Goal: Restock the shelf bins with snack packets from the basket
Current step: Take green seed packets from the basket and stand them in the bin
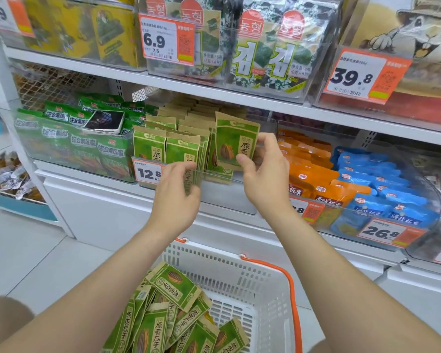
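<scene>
Fingers (265, 141) of our right hand (262, 171) pinch one green sunflower-seed packet (236, 141) at its lower right corner, thumb in front, holding it upright above the clear shelf bin (215, 177). Left hand (176, 194) at 9 o'clock of the right: fingers curled over the bin's front wall, clamped on the front packets of the row (186, 154) standing in it. Held packet sits at 3 o'clock of that row, just beside it. White basket (250, 278) with orange handle (288, 284) at 6 o'clock, on the floor between our forearms; loose pile of matching green packets (168, 314) fills its left half. Neighbouring bins: green veggie-crisp bags (74, 143) at 9 o'clock with a phone (105, 121) lying on top; orange packets (313, 174) at 3 o'clock, blue packets (382, 189) beyond.
</scene>
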A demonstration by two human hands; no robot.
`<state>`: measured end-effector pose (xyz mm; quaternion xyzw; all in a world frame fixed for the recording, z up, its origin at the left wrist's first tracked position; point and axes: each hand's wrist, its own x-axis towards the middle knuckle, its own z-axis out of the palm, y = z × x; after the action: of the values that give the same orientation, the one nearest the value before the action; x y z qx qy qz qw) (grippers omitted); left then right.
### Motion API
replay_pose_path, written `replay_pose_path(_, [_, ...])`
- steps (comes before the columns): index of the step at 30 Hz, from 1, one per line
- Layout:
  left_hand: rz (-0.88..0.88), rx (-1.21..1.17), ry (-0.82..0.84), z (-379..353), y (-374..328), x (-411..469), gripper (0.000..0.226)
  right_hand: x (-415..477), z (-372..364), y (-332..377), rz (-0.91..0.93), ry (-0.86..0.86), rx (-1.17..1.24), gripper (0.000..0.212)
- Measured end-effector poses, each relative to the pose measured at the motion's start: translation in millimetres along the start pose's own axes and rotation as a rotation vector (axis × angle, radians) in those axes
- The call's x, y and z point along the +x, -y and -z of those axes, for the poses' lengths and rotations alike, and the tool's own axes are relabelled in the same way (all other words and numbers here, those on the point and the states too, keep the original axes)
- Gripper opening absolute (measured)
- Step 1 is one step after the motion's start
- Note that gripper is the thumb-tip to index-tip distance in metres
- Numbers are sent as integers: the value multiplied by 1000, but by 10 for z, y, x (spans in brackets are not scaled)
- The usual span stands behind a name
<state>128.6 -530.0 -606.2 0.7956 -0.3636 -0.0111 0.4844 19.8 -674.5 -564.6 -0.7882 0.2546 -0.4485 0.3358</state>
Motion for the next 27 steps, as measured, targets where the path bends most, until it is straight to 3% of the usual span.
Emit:
replay_pose_path(10, [-45,148,-5,-71,60,-15,56,298,-355,-161,-240,205,-416,29])
replay_pose_path(18, [-59,177,18,-37,85,-9,49,494,-466,-259,-372,320,-450,20])
replay_pose_path(27, [-65,174,45,-26,109,-5,41,561,-487,-283,-362,259,-360,11])
